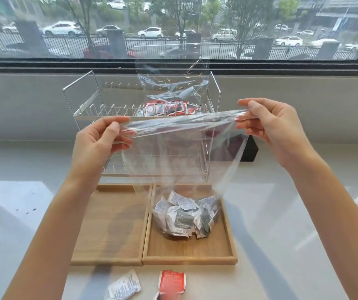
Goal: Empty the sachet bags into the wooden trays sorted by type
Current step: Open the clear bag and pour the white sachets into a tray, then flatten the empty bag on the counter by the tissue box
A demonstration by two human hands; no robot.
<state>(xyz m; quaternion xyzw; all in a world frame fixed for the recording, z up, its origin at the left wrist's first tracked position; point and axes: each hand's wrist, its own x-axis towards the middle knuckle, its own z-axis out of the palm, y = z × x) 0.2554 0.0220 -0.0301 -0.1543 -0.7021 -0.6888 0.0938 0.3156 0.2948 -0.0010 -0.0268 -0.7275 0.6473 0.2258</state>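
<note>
My left hand (pixel 100 140) and my right hand (pixel 273 124) pinch the two top corners of a clear plastic bag (pixel 180 152) and stretch its mouth wide. The bag hangs upright, and its bottom holds several white and grey sachets (pixel 185 215) resting in the right wooden tray (pixel 225 245). The left wooden tray (pixel 113 224) beside it holds nothing. A second clear bag (pixel 173 87) with red sachets (pixel 169 108) stands on the top shelf of a wire rack (pixel 82 109) behind.
One loose white sachet (pixel 125 286) and one loose red sachet (pixel 171 281) lie on the white counter in front of the trays. A black box (pixel 250 149) stands to the right of the rack. A window sill and wall close the far side.
</note>
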